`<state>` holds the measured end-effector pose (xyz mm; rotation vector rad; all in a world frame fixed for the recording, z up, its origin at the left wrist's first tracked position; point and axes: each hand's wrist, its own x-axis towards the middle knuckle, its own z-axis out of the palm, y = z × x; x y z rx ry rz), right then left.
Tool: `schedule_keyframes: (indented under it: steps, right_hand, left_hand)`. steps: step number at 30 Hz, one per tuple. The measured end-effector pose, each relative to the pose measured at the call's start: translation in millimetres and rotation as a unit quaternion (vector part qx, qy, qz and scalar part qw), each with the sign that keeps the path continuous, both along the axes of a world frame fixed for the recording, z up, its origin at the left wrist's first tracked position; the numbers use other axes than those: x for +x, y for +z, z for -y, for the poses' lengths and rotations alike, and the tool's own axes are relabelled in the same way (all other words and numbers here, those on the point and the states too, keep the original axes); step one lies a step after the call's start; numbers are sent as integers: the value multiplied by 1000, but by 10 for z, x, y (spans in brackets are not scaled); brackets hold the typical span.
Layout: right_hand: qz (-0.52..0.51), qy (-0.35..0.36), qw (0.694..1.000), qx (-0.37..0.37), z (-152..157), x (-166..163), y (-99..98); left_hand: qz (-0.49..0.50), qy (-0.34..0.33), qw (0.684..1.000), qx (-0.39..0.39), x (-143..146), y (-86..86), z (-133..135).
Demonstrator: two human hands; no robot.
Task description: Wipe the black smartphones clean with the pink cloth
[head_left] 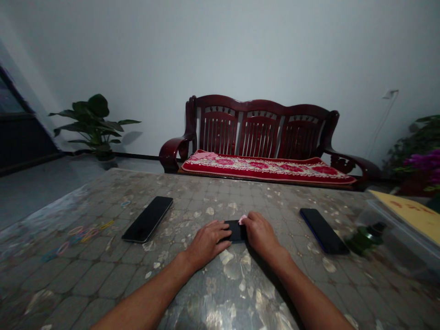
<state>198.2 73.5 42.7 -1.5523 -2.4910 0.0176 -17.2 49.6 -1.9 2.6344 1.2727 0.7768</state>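
A small dark phone (236, 231) lies flat in the middle of the table, between my hands. My left hand (210, 239) holds its left end, fingers over the top and thumb along the near edge. Over the right end, my right hand (260, 233) is closed around a small pink cloth (242, 219), which pokes out past the fingertips. The hands cover both ends of the phone. To the left lies a larger black phone (148, 220), and to the right a phone with a blue edge (323, 230); neither is touched.
Coloured rubber bands (82, 233) lie scattered at the left. A green bottle (366, 238) stands at the right beside a clear plastic box (395, 243) with a yellow sheet (409, 213) on top. Beyond the patterned table (192, 192) is a wooden bench (261, 128).
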Motion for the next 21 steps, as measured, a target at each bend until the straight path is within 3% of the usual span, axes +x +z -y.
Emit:
schedule_keyframes:
  steps: [6,14,21]
  right_hand:
    - [13,-64,998,9,-9,187,-6]
    - [-16,56,998,28,6,-36,-83]
    - [5,-57,998,11,-62,237,-8]
  left_hand:
    - [9,-4,1000,17,-5,-5,-14]
    - [28,-12,999,20,-6,-28,-24]
    - [18,-9,1000,12,-11,-15,-24]
